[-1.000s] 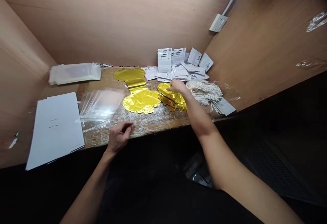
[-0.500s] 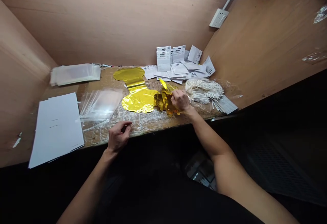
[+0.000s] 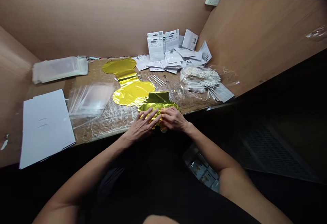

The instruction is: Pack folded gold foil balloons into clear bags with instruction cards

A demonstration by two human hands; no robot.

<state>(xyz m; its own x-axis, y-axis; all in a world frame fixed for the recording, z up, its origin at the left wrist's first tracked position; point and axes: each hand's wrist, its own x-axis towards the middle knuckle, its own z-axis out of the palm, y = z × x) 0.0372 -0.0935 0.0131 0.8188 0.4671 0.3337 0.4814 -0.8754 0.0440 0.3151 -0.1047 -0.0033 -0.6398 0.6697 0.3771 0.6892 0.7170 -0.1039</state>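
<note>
A shiny gold foil balloon (image 3: 158, 98), flat and uninflated, lies at the table's front edge beneath both hands. My left hand (image 3: 140, 126) rests on its left side, fingers stretched out and spread over the foil. From the right, my right hand (image 3: 174, 119) pinches the foil near its front edge, fingertips close to those of the left. Just behind, more flat gold foil balloons (image 3: 133, 92) lie with wide rounded ends and a narrow middle. Several thin white straws (image 3: 157, 80) lie loose beyond the held foil.
White printed packets (image 3: 176, 55) are heaped against the back wall. A bundle of white straws (image 3: 201, 81) lies on plastic at right. Clear bags (image 3: 90, 99), white sheets (image 3: 46, 128) and a stack of translucent sleeves (image 3: 61, 69) occupy the left. Wooden walls (image 3: 102, 16) enclose the table.
My right hand has brought a crumpled gold balloon toward the front edge, where it now lies spread flatter. My left hand has moved right and opened onto it. The loose straws are now uncovered.
</note>
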